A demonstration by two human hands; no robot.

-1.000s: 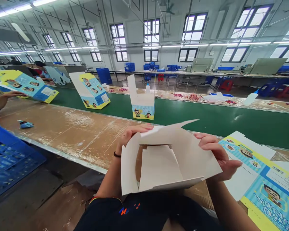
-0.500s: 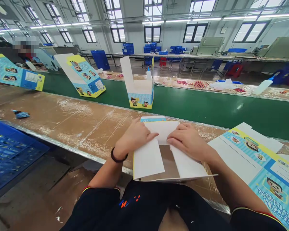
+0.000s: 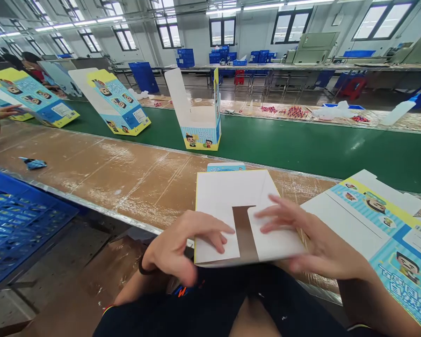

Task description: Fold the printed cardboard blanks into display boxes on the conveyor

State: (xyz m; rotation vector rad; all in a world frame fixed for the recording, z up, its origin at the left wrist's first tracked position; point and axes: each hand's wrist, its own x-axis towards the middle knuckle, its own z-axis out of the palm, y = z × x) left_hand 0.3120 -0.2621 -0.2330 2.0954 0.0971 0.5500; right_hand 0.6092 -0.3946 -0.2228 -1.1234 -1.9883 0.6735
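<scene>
A white cardboard box (image 3: 231, 196) stands on the brown work table (image 3: 126, 178) right in front of me, its end flaps folded inward with a brown gap between them. My left hand (image 3: 182, 245) hovers at the box's left lower flap, fingers spread and loosely curled, fingertips touching the flap. My right hand (image 3: 301, 238) lies with outstretched fingers on the right flap, slightly blurred. Neither hand grips anything.
A stack of flat printed blue and yellow cartons (image 3: 382, 224) lies at my right. An assembled open box (image 3: 198, 112) and tilted cartons (image 3: 115, 103) ride a green conveyor belt (image 3: 301, 145). A blue crate (image 3: 17, 220) sits at left. Another person's hand (image 3: 0, 114) shows at far left.
The box went from held open in the air to standing on the table with its flaps folded in. My hands slid back from the far flap toward me and opened.
</scene>
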